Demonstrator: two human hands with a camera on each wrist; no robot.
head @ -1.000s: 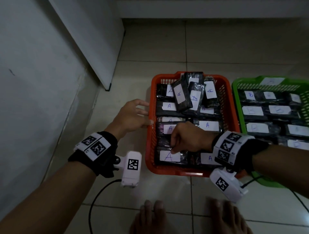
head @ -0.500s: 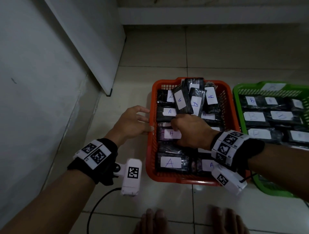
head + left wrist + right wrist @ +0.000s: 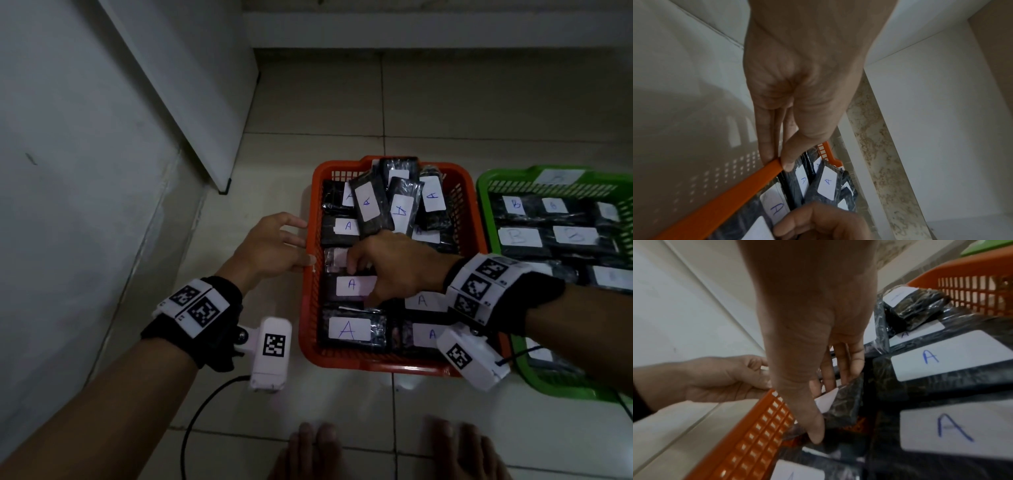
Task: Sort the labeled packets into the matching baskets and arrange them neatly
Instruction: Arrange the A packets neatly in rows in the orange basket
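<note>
The orange basket [image 3: 376, 366] holds several black packets with white "A" labels, some lying in rows and some piled loosely at its far end [image 3: 371, 205]. My right hand [image 3: 366, 281] is inside it and grips one "A" packet [image 3: 351, 285], second from the front in the left column. In the right wrist view the thumb and fingers [image 3: 840, 369] hold this packet [image 3: 846, 407] tilted up off its neighbours. My left hand [image 3: 301, 244] holds the basket's left rim [image 3: 748, 186], thumb inside and fingers [image 3: 766, 146] outside. The green basket [image 3: 565, 389] on the right holds "B" packets [image 3: 520, 237] in rows.
A grey wall [image 3: 85, 171] runs along the left, with a white panel [image 3: 205, 85] standing against it. Both baskets sit on pale floor tiles. My bare feet [image 3: 315, 452] are at the near edge and a black cable [image 3: 202, 411] trails below the left wrist.
My right hand moved from the front packet back to the second one in the left column and closed round it, tipping it up. The left hand stayed on the rim.
</note>
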